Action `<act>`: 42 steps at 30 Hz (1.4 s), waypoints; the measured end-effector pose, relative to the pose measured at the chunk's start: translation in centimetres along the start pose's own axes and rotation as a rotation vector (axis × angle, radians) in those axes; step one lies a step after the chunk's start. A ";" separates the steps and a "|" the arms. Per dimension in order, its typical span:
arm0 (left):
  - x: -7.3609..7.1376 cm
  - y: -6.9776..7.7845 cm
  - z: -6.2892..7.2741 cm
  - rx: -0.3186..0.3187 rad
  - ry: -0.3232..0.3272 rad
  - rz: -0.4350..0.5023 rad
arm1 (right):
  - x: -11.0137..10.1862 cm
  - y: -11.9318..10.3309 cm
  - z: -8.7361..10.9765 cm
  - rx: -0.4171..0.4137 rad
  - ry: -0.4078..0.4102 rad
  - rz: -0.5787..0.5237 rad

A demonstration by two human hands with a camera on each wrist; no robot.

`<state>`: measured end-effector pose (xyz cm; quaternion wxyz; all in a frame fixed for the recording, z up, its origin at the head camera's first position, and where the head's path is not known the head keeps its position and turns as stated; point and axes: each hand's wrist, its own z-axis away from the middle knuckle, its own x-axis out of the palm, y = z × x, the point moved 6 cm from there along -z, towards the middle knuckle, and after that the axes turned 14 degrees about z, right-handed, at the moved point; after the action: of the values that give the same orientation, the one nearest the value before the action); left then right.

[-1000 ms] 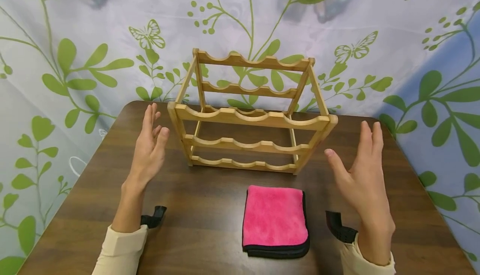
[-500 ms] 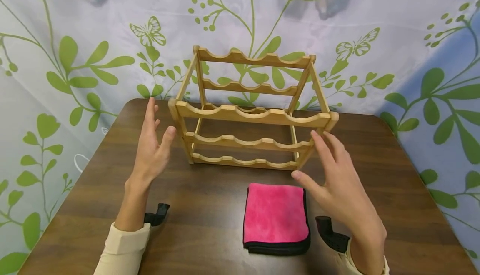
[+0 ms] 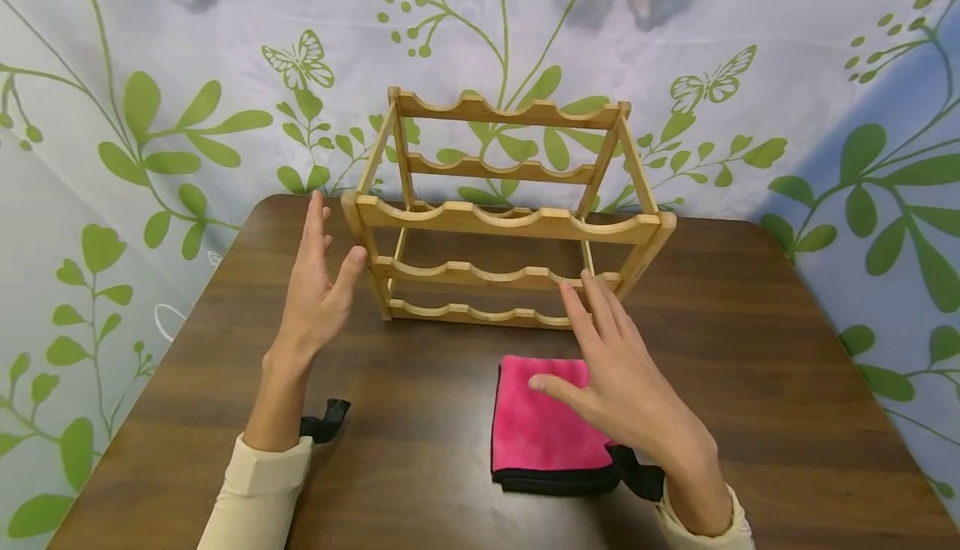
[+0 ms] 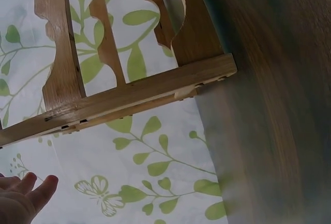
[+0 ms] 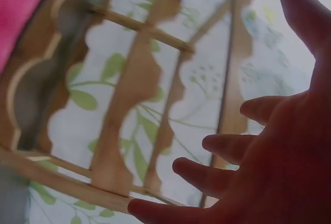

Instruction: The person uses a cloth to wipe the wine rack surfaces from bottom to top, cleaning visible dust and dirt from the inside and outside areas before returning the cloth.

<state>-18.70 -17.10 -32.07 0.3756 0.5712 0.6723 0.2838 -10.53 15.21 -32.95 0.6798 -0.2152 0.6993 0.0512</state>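
The left hand (image 3: 311, 308), fingers straight and thumb apart, hovers between the bench (image 3: 420, 433)'s left edge and the wooden rack (image 3: 465, 217). The right hand (image 3: 633, 392) hovers too, fingers straight and slightly spread, partly covering the folded pink cloth (image 3: 536, 442) in the head view. The rack stands near the bench's back edge, the cloth before it. Behind hangs a pale backdrop (image 3: 465, 0) with green leaves and butterflies.
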 end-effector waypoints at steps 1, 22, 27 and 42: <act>0.0 0.1 -0.1 0.004 -0.003 0.000 | 0.3 0.0 -0.1 -0.007 -0.008 0.008; 1.2 0.4 -2.2 -0.090 0.064 0.171 | 5.0 -1.1 0.2 -0.119 -0.195 0.118; 1.0 0.3 -2.8 -0.046 0.165 0.175 | 6.3 -1.1 0.3 -0.096 -0.310 0.079; 0.8 1.7 -3.2 -0.050 0.158 0.095 | 10.1 -1.5 0.3 -0.020 -0.570 0.089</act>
<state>-20.51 -15.85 -29.04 0.3217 0.5689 0.6647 0.3620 -9.57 11.67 -42.45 0.8438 -0.1682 0.4882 0.1463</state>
